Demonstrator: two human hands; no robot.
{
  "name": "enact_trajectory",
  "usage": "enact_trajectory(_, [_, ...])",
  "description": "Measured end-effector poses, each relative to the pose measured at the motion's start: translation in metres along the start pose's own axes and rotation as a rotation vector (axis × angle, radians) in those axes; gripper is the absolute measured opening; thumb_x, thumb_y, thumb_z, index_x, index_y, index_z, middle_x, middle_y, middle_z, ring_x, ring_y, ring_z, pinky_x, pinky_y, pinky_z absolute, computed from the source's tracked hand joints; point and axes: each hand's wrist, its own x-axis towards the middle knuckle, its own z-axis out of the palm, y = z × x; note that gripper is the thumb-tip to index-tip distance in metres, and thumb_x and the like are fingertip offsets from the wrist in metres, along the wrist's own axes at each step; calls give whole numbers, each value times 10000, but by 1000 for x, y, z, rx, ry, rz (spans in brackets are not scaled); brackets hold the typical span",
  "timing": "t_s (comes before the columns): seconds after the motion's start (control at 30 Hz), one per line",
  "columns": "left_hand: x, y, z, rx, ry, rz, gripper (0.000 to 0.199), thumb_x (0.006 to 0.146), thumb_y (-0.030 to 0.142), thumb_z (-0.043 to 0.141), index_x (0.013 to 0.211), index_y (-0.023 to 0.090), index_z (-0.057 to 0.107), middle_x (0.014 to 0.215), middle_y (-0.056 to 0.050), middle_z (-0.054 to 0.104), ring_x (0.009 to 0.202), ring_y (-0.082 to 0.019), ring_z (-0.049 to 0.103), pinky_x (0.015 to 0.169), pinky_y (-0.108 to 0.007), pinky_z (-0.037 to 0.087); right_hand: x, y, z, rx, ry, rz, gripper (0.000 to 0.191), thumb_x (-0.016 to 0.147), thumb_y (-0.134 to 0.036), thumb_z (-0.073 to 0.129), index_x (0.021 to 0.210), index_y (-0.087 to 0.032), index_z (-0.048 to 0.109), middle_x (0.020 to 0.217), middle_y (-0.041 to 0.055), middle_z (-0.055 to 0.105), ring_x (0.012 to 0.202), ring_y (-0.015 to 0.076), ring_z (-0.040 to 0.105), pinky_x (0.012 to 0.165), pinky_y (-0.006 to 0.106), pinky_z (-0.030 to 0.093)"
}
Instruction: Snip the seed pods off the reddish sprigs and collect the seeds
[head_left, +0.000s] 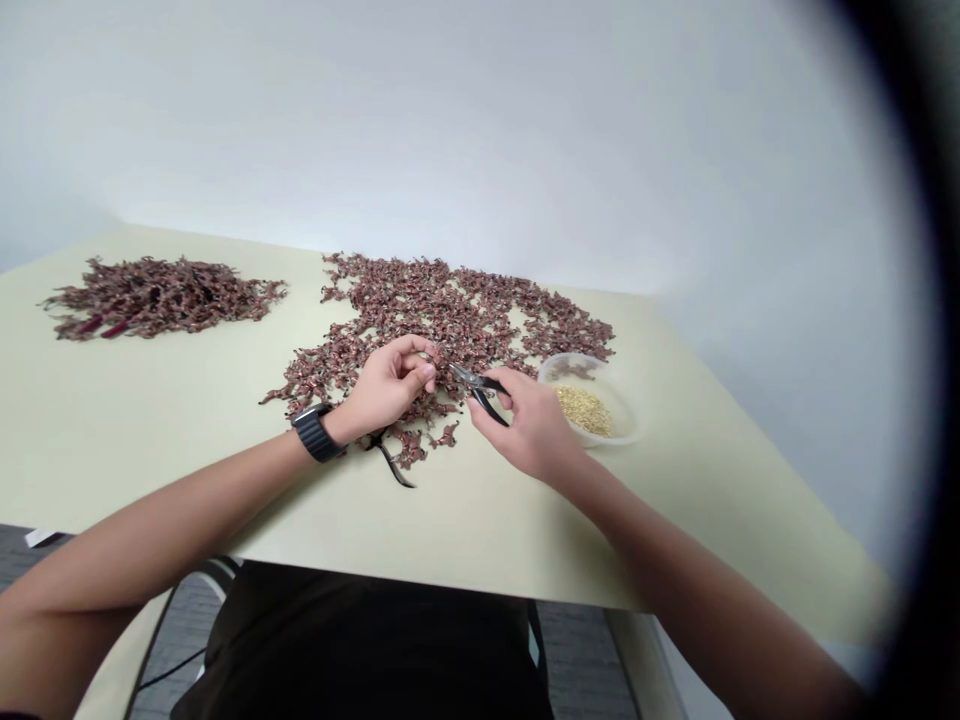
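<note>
Right hand: While its fingers wrap the black handles of the pliers (475, 380), the right hand (529, 420) points their metal nose toward the other hand.
Left hand: The left hand (394, 382) has thumb and fingers curled together; something small and brownish shows at the fingertips, but I cannot tell whether it is gripped.
Pliers: They sit in the right hand, tips just beside the left fingertips; contact is too small to make out.
Wrist: A dark watch (319, 432) with a ribbed band circles the left one.
Black curved handle: Below the left hand, a black curved handle (397, 472) lies on the table (712, 490), its other end hidden.
Brown pieces: The brown pieces (427, 310) spread beneath and behind both hands in a broad, uneven layer.
Bowl: Right of the right hand stands a clear bowl (634, 428) with gold-coloured bits (583, 410) inside.
Second heap: Well apart, far left, a heap of similar brown pieces (172, 290) includes two dark red strips (116, 328) at its near edge.
Backdrop: A pale wall (450, 120) rises behind the table.
</note>
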Motion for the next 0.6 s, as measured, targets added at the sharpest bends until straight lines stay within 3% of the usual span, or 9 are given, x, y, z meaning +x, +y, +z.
enact_trajectory(0.17, [-1, 2, 1, -123, -66, -59, 371, 919, 465, 681, 1108, 164, 572, 684, 1, 640, 430, -45, 370, 408, -178, 258, 0, 6, 3, -76, 47, -79, 263, 927, -352, 595, 1137, -193, 602, 956, 90, 662, 830, 219, 601, 721, 328, 437])
enact_trajectory(0.6, [-3, 7, 4, -192, -123, -95, 342, 921, 439, 689, 1092, 163, 583, 672, 16, 614, 432, -38, 340, 405, -174, 252, 0, 9, 3, -128, 24, -102, 278, 952, -365, 579, 1171, -195, 607, 1003, 104, 665, 867, 233, 627, 733, 338, 453])
